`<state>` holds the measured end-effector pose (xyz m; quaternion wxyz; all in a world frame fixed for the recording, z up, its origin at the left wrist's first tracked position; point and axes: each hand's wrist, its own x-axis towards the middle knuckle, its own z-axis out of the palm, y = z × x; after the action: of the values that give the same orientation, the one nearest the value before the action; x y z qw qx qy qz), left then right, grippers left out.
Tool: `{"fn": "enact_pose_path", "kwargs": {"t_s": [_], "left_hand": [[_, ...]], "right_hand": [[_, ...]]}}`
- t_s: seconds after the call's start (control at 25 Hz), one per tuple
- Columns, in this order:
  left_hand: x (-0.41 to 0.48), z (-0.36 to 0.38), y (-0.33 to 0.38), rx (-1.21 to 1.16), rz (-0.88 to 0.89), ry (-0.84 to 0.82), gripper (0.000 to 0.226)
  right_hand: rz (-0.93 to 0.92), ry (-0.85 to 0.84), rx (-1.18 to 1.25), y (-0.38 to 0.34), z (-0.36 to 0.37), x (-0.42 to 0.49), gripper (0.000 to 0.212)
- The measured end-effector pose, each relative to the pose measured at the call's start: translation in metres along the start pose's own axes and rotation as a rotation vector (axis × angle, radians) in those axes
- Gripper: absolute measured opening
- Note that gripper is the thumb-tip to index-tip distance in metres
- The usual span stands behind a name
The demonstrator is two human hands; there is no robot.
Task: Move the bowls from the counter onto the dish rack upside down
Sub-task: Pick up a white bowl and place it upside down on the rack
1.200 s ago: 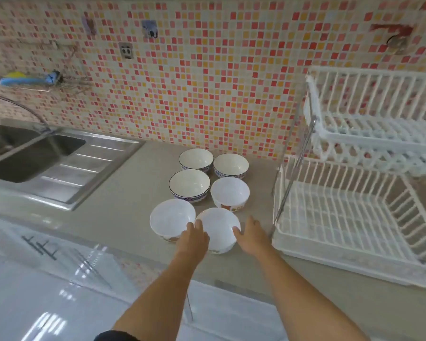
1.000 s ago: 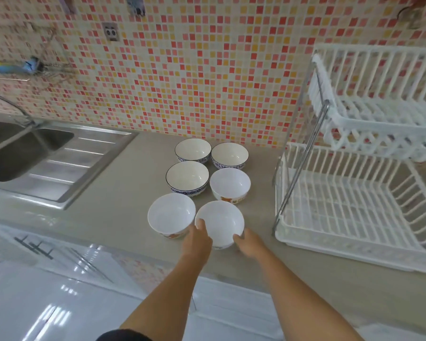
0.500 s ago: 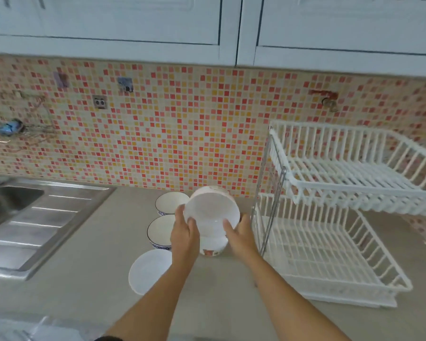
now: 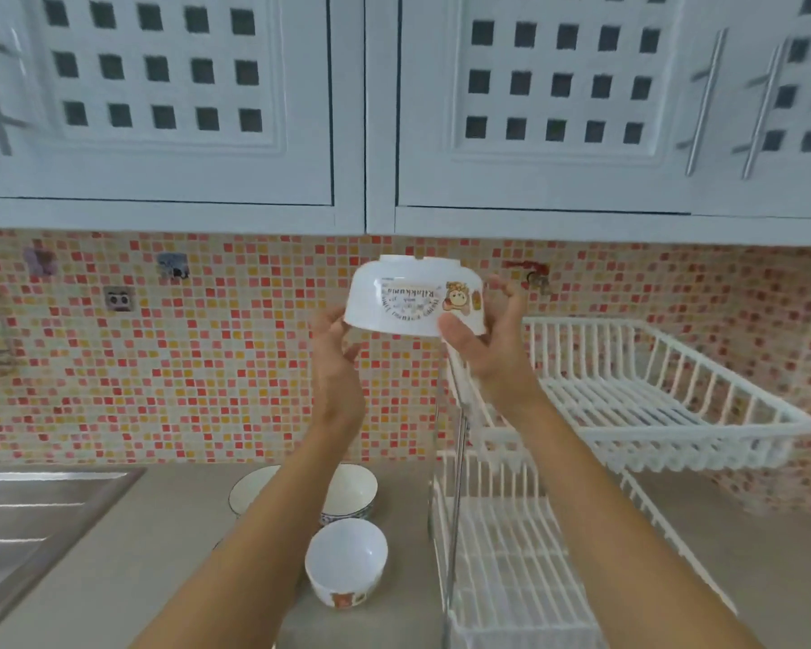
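I hold a white bowl with a cartoon print upside down at chest height, in front of the tiled wall. My left hand grips its left rim and my right hand grips its right side. It hangs just left of the upper tier of the white dish rack. The lower tier stands beneath on the counter. Another white printed bowl stands upright on the counter, with two blue-rimmed bowls behind it, partly hidden by my left arm.
A steel sink drainboard lies at the left. White wall cabinets hang close overhead. The mosaic backsplash carries a socket and hooks. Beige counter shows right of the rack.
Both hands took the front right bowl off the counter, raised it and turned it upside down. The view tilted up toward the cabinets and rack.
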<state>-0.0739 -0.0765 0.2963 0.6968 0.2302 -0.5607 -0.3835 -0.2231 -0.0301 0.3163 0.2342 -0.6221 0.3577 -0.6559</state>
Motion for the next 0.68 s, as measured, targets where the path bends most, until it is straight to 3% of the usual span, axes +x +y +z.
{"fn": "enact_pose_path", "kwargs": {"t_s": [0.12,0.28,0.52,0.68], "left_hand": [[0.028,0.037,0.003,0.150,-0.047,-0.154,0.061],[0.047,0.107,-0.007,0.436,-0.182,-0.350,0.054],[0.057,0.170,-0.069,0.819,-0.412,-0.501,0.069],[0.057,0.183,-0.095,1.074,-0.487,-0.609,0.058]], "right_hand": [[-0.038,-0.009,-0.217,-0.004,-0.060,0.018,0.102],[0.029,-0.067,-0.578,0.019,-0.129,0.042,0.114],[0.259,-0.363,-0.739,0.067,-0.185,0.053,0.080],[0.413,-0.572,-0.889,0.099,-0.199,0.064,0.055]]}}
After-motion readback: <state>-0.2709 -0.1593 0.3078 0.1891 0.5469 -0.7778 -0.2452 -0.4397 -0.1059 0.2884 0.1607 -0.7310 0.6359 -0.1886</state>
